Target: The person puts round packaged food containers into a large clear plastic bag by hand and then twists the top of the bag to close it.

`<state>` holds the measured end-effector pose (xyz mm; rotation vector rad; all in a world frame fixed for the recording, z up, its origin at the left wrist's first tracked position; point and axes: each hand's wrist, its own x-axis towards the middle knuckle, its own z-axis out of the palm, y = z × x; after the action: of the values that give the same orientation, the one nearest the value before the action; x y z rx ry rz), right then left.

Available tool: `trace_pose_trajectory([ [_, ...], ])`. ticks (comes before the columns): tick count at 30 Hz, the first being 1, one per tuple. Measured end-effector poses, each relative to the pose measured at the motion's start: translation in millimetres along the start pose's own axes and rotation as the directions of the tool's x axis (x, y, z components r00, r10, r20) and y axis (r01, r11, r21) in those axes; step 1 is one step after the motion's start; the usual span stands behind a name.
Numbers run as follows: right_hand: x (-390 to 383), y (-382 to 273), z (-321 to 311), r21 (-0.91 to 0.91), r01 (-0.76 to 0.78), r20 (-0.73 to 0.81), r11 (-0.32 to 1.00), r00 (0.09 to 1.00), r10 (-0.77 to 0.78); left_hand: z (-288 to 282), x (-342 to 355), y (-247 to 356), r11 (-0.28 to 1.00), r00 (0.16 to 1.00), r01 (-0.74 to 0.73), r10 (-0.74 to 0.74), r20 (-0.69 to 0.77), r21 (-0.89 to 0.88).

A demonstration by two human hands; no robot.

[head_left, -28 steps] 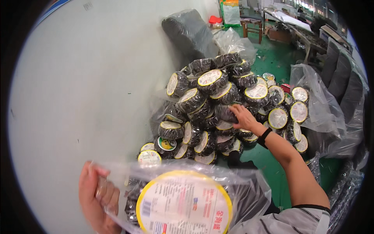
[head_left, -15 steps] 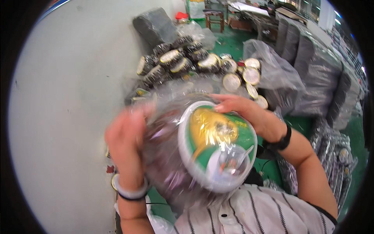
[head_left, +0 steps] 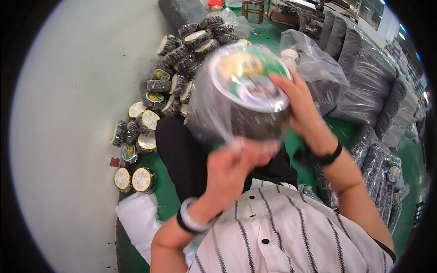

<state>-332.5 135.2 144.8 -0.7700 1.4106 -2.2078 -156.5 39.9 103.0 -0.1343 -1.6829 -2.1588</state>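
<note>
Head view, looking down past my own striped shirt (head_left: 291, 236). I hold a round black roll with a green-and-white paper label (head_left: 248, 79), raised close before the camera and wrapped in a clear plastic bag (head_left: 207, 113). My left hand (head_left: 234, 170) is closed on the gathered neck of the bag below the roll, fingers (head_left: 259, 148) curled tight around the bunched film, apparently so the film draws snug over the roll. My right hand (head_left: 300, 107) grips the roll's right edge through the plastic, fingers spread over the label rim, which steadies the roll and keeps its face tilted toward me. A pale bangle (head_left: 191, 218) sits on the left wrist, a black band (head_left: 325, 157) on the right. Beyond the roll, a heap of similar labelled rolls (head_left: 182, 59) leans against the grey wall (head_left: 68, 113) on the green floor (head_left: 168, 195). At right stand large clear sacks (head_left: 364, 77) packed with dark goods.
</note>
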Motion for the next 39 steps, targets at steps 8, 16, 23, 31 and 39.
trace_pose_trajectory([
  [8,75,-116,66,-0.235,0.971,0.957,-0.047,0.240,0.164,-61,86,171,0.991,0.999,-0.043,0.044,0.011,-0.127],
  [16,111,-77,51,-0.302,0.952,0.881,-0.052,0.299,0.365,-93,135,77,0.678,0.830,-0.452,0.558,-0.006,0.580],
  [23,116,-70,82,-0.619,0.767,0.655,0.171,0.383,0.651,-71,155,110,0.904,0.889,-0.392,0.420,-0.181,0.171],
  [31,134,-8,66,-0.312,0.950,0.870,-0.019,0.293,0.395,-103,152,45,0.855,0.933,-0.092,0.253,-0.255,0.511],
  [39,178,-89,-17,-0.751,0.369,0.649,0.547,0.569,0.505,-109,174,23,0.108,0.909,0.027,0.410,-0.070,0.994],
])
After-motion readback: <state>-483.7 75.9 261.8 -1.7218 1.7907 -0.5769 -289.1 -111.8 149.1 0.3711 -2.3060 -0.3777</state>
